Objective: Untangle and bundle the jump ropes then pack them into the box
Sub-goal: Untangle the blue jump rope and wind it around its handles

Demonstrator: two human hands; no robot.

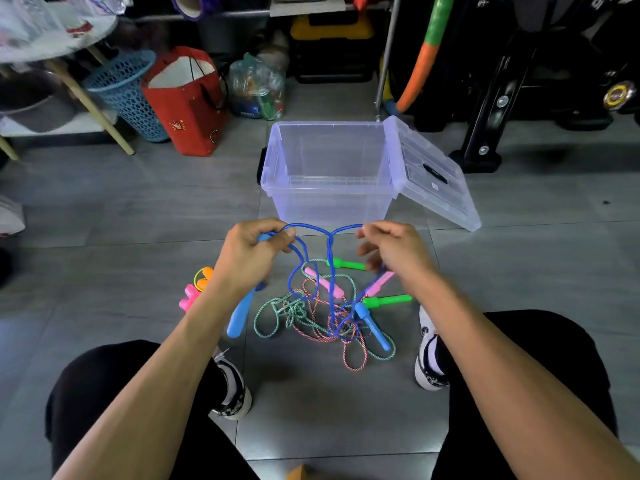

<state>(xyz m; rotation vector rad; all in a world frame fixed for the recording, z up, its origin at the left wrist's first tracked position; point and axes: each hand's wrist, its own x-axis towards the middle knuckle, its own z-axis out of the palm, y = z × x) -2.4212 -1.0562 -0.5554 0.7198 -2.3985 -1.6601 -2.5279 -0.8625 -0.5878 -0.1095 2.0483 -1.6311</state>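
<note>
The left hand (254, 252) and the right hand (391, 249) are raised side by side, apart from each other, with a span of blue rope (330, 271) strung between them. The left hand's fingers are curled round the rope, and one blue handle (240, 313) hangs down below that wrist. The right hand pinches the rope's other end between thumb and forefinger, its remaining fingers loosely bent. From both hands the blue rope drops in loops into a tangle on the grey tiled floor (104, 209) below, where it mixes with a green rope (277, 317) and a pink rope (346, 355). The second blue handle (372, 325) lies in that pile beneath the right hand, with green handles (388, 300) and pink handles (325, 284) close around it. Just beyond the hands stands the clear plastic box (329, 174), open, its lid (433, 171) leaning against its right side. Under the left wrist lie pink and orange handles (195, 287). A shoe (232, 389) shows beneath each forearm.
</note>
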